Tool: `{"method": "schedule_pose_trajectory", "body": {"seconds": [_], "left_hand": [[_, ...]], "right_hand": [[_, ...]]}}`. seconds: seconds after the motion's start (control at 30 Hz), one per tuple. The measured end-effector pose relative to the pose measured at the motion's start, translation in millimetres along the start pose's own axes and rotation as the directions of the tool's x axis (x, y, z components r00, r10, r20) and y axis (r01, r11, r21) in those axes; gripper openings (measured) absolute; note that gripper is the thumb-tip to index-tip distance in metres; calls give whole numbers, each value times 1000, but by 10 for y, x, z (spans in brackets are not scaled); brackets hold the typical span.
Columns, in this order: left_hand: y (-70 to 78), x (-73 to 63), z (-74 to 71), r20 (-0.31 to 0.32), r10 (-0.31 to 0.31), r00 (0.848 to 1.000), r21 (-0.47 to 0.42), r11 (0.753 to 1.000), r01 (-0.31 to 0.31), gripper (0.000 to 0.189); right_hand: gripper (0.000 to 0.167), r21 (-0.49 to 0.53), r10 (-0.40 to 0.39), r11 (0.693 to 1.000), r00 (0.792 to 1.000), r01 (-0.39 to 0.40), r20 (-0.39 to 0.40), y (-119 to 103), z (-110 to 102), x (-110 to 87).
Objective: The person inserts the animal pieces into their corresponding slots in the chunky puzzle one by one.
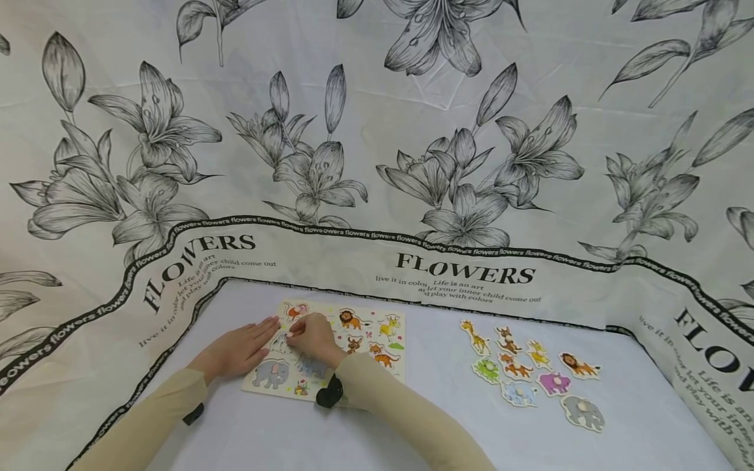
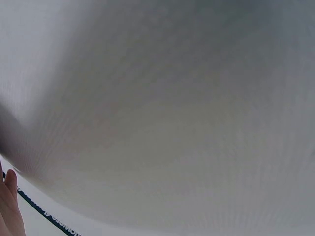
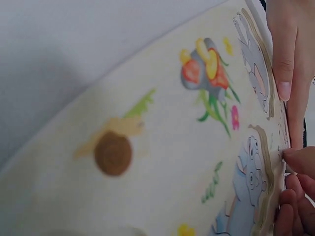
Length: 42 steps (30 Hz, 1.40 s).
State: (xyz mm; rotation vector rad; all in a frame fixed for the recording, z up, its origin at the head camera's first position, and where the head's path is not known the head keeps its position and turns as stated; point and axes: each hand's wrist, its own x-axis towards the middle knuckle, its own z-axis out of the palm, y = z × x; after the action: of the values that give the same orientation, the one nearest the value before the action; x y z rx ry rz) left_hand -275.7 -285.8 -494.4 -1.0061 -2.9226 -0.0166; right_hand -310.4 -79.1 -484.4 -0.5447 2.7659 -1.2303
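A flat animal puzzle board (image 1: 377, 386) lies on the white table. My right hand (image 1: 315, 337) reaches over its left part, fingertips pinching a black-and-white zebra piece (image 1: 280, 344) at the board's surface. My left hand (image 1: 241, 347) rests with extended fingers at the board's left edge, beside the zebra. Below them is a grey elephant picture (image 1: 271, 374); above is a red monkey picture (image 1: 297, 312). In the right wrist view, the left fingers (image 3: 285, 59) lie near the curled right fingers (image 3: 293, 206). Blurred pale fabric fills most of the left wrist view.
Loose animal pieces lie right of the board, including a giraffe (image 1: 474, 336), a lion (image 1: 579, 365), a tiger (image 1: 515, 366), a purple hippo (image 1: 554, 383) and an elephant (image 1: 583, 413). A flower-printed cloth (image 1: 365, 261) rises behind the table.
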Motion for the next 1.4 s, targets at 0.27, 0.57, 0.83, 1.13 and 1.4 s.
{"method": "schedule_pose_trajectory", "body": {"seconds": [0.27, 0.57, 0.83, 1.13, 1.4], "left_hand": [[1, -8, -39, -1, -1, 1000, -8, 1000, 1, 55], [2, -20, -35, 3, 1, 1000, 13, 1000, -1, 54], [11, -19, -29, 8, -11, 1000, -4, 1000, 11, 55], [13, -19, -15, 4, -2, 1000, 3, 1000, 2, 55], [17, -3, -10, -6, 11, 1000, 8, 1000, -11, 54]], "right_hand": [[21, -49, -48, 997, 996, 51, 73, -8, -62, -3], [34, 0, -68, 998, 986, 68, 150, 2, -118, -66], [36, 11, -115, 993, 977, 115, 178, 29, -140, -116], [36, 66, -155, 987, 973, 145, 173, 58, -215, -237], [35, 103, -164, 983, 975, 149, 150, 119, -339, -356]]}}
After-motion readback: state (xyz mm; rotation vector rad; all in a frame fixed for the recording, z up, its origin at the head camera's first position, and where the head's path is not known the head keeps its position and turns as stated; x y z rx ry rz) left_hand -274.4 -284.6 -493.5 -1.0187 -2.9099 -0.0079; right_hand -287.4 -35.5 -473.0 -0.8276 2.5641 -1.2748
